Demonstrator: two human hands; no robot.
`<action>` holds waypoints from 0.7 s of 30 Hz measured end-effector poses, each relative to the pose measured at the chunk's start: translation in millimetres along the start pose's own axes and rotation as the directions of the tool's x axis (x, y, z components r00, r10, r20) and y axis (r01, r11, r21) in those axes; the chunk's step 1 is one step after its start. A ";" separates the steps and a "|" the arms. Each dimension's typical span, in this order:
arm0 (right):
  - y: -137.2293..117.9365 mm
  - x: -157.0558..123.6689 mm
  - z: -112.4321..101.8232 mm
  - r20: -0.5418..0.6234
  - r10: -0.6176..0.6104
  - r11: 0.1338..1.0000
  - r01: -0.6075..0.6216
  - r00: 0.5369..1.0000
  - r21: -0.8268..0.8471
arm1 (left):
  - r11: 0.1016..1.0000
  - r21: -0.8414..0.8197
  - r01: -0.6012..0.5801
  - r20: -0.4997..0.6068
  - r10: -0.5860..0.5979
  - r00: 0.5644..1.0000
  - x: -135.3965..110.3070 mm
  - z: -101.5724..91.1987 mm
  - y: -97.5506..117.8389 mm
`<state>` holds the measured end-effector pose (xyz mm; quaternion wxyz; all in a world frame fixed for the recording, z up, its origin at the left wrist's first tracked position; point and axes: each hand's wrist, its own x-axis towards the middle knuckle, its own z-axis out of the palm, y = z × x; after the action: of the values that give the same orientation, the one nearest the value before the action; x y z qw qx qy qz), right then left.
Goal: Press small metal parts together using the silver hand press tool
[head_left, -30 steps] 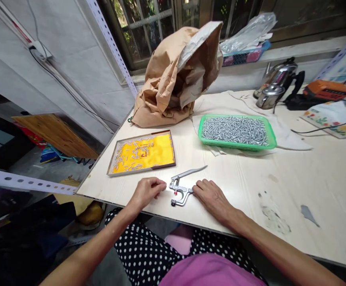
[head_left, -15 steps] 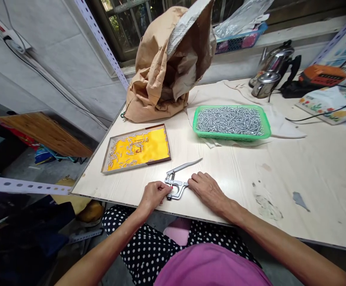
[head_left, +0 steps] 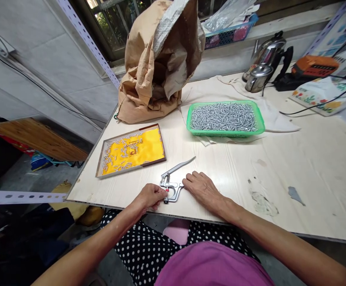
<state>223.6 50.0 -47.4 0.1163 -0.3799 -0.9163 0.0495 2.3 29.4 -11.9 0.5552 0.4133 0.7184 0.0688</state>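
Grey metal snap pliers (head_left: 173, 185) lie near the table's front edge, with the upper handle raised and a spring between the arms. The fingers of my right hand (head_left: 202, 190) are closed round the end of the lower handle. At the jaws, my left hand (head_left: 149, 196) pinches a small piece, mostly hidden by the fingertips; a spot of red shows beside them. A shallow tray with a yellow bottom (head_left: 152, 146), beyond my left hand, holds scattered small metal pins. Many more fill a green plastic basket (head_left: 260, 125) farther back on the right.
A large open brown paper sack (head_left: 137, 89) stands at the back left. Along the back right are a steel kettle (head_left: 270, 51), a small metal pot (head_left: 258, 78), an orange box-like thing (head_left: 314, 66) and a flowered packet (head_left: 318, 93) with a black cord. A white cloth lies under the basket.
The view has shifted slightly, so the table things sit farther left in it. Both hands stay at the pliers, and the upper handle is still raised.
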 end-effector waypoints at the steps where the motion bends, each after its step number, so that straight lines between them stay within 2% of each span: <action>1: -0.7 0.2 -1.0 0.008 0.001 1.000 -0.001 1.000 0.002 | 1.000 -0.012 0.015 0.007 -0.015 1.000 -1.6 -0.1 1.2; 6: -4.3 0.5 -7.5 0.071 0.025 1.000 -0.025 0.997 0.004 | 0.994 -0.054 0.096 0.105 -0.090 0.990 -9.5 -0.9 7.1; 10: 3.5 6.0 -18.2 0.147 0.014 0.992 -0.033 0.989 0.125 | 0.994 -0.034 0.105 0.138 -0.099 0.985 -13.0 0.1 9.7; 12: 11.4 13.2 -22.1 0.141 0.014 0.987 -0.036 0.990 0.156 | 0.994 -0.027 0.101 0.140 -0.097 0.985 -13.8 1.1 9.6; 17: 29.0 41.3 -13.2 0.039 0.024 0.999 -0.023 0.999 -0.025 | 0.995 -0.028 0.093 0.137 -0.088 0.987 -16.7 7.2 7.0; 21: 34.7 56.2 -0.2 0.100 -0.074 0.990 0.085 0.992 -0.111 | 0.996 -0.012 0.094 0.115 -0.092 0.989 -20.7 16.9 1.5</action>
<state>208.9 114.3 -43.6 0.0519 -0.3462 -0.9367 0.0100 18.4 10.4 -2.1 0.6016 0.3779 0.7033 0.0255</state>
